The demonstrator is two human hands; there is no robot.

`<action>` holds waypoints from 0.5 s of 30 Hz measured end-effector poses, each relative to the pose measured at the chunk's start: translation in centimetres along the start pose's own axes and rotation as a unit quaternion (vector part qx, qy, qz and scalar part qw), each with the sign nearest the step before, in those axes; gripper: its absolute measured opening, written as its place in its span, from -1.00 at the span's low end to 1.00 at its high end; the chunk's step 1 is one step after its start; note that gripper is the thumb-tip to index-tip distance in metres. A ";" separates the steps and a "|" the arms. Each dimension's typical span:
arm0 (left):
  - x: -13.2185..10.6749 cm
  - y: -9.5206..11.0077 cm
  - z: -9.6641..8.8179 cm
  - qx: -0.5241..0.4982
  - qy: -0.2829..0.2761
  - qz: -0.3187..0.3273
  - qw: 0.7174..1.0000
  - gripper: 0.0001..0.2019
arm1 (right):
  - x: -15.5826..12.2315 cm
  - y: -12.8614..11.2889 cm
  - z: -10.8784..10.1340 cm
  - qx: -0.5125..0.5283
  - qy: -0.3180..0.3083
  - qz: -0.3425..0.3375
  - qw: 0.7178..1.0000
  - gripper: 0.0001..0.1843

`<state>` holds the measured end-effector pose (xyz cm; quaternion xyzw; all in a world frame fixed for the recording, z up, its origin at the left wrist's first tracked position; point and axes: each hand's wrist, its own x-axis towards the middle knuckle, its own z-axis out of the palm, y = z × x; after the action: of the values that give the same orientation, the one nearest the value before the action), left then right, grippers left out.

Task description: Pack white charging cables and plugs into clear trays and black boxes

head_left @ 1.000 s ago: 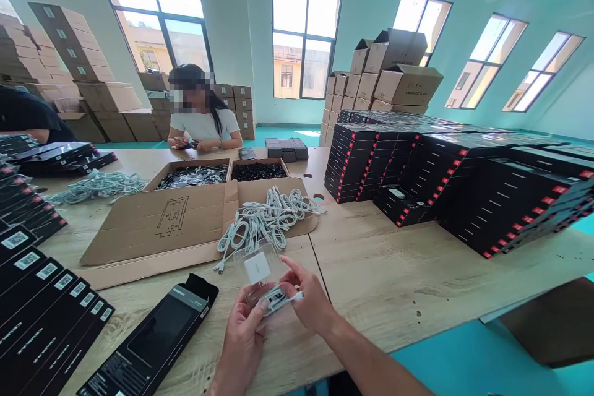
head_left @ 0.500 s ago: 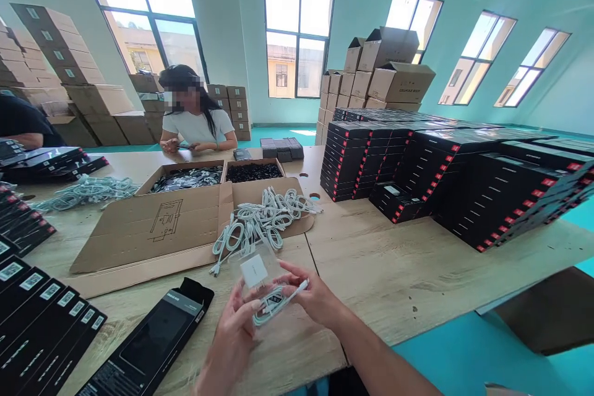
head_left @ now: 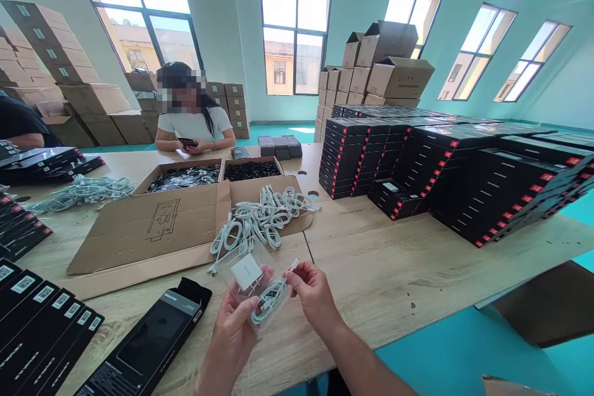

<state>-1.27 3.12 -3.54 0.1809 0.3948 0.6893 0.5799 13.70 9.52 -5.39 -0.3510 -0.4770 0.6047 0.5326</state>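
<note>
My left hand [head_left: 236, 331] grips a clear plastic tray [head_left: 248, 272] that carries a white charger block [head_left: 245, 271] and a coiled white cable [head_left: 268, 300]. My right hand [head_left: 312, 294] pinches the cable's loose end at the tray's right side, thumb and fingers closed on it. Both hands hover just above the near edge of the wooden table [head_left: 394, 272]. A heap of coiled white cables [head_left: 260, 219] lies on a cardboard flap just beyond the tray. An open black retail box [head_left: 153, 340] lies flat to the left of my left hand.
Open cartons [head_left: 218, 174] of parts sit mid-table. Tall stacks of black boxes [head_left: 445, 179] fill the right side, and more black boxes [head_left: 32, 315] line the left. A person in a white shirt [head_left: 192, 124] sits across, holding a phone. Another cable pile [head_left: 78, 192] lies far left.
The tray has tilted more upright in my left hand, and my right hand has shifted up along the cable's end. The view has drifted slightly to the right.
</note>
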 end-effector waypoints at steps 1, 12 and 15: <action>0.0 -0.2 -0.3 -0.001 0.002 -0.003 1.000 -0.43 | 0.0 0.0 0.1 0.011 0.002 0.010 1.000 -0.61; -0.9 -0.6 -0.4 0.027 0.015 0.004 1.000 -0.41 | 0.0 -0.7 0.9 0.050 0.026 0.047 0.997 -0.65; -1.4 0.0 0.4 0.036 0.016 0.003 0.999 -0.40 | -0.3 -0.7 1.1 0.020 0.042 0.010 0.999 -0.67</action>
<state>-0.55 1.94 -3.00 0.1919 0.4280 0.6791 0.5646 12.92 9.03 -4.42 -0.3704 -0.4384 0.6040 0.5530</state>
